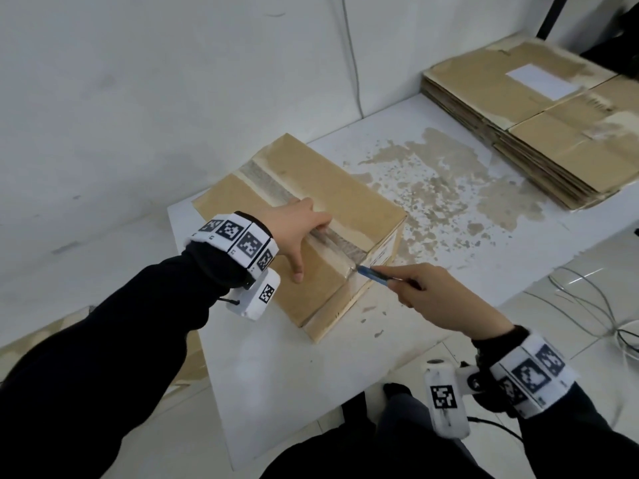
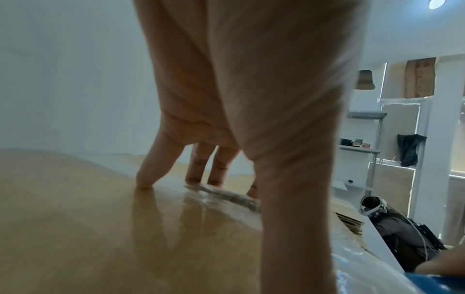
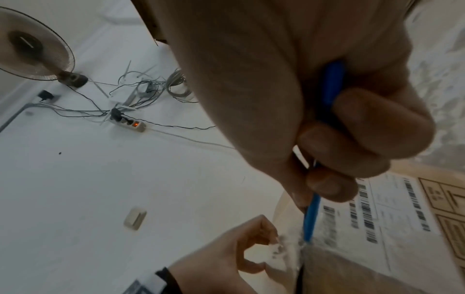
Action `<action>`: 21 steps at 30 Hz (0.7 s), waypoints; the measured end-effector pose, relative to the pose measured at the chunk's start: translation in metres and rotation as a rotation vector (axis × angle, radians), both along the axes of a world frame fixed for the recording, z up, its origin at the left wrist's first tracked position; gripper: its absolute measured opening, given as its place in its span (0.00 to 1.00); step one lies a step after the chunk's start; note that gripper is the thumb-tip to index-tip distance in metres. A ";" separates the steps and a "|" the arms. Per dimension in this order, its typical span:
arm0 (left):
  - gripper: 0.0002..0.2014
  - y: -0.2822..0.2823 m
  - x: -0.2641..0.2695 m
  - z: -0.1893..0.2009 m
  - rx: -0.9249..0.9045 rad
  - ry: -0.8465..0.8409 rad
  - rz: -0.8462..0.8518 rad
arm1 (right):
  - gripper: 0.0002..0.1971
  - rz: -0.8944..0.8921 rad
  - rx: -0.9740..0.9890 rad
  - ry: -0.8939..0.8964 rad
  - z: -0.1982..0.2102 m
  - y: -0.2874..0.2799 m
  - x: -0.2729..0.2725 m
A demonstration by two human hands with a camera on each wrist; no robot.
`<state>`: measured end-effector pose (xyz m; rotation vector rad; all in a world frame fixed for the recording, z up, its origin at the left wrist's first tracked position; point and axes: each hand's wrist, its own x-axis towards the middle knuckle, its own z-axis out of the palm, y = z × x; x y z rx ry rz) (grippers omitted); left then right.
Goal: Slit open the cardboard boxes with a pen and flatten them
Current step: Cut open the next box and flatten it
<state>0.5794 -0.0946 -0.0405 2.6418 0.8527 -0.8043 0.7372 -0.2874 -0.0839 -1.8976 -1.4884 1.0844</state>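
Note:
A shut brown cardboard box [image 1: 311,188] lies on the white table [image 1: 304,368], with a strip of clear tape [image 1: 276,191] along its top seam. My left hand [image 1: 294,229] presses on the box top with spread fingers [image 2: 146,179] astride the tape. My right hand [image 1: 446,299] grips a blue pen [image 1: 373,274] whose tip touches the tape at the box's near edge. In the right wrist view the pen [image 3: 312,216] points down into the seam beside a white barcode label [image 3: 392,208].
A stack of flattened cardboard boxes [image 1: 539,122] lies at the table's far right. The tabletop has worn brown patches [image 1: 449,188]. Loose cables [image 1: 594,305] lie on the floor to the right, with a power strip [image 3: 130,124] and a fan [image 3: 32,49].

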 end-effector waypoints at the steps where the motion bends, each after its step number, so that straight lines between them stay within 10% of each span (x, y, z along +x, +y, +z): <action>1: 0.41 0.000 -0.001 0.000 -0.002 -0.018 0.007 | 0.19 0.013 -0.003 0.007 0.001 0.000 0.000; 13: 0.33 -0.016 -0.019 -0.004 0.060 -0.166 0.094 | 0.20 0.044 0.130 -0.053 0.011 -0.003 0.031; 21: 0.16 -0.009 -0.001 -0.018 -0.242 -0.165 0.580 | 0.27 0.290 0.168 -0.113 0.001 0.005 0.034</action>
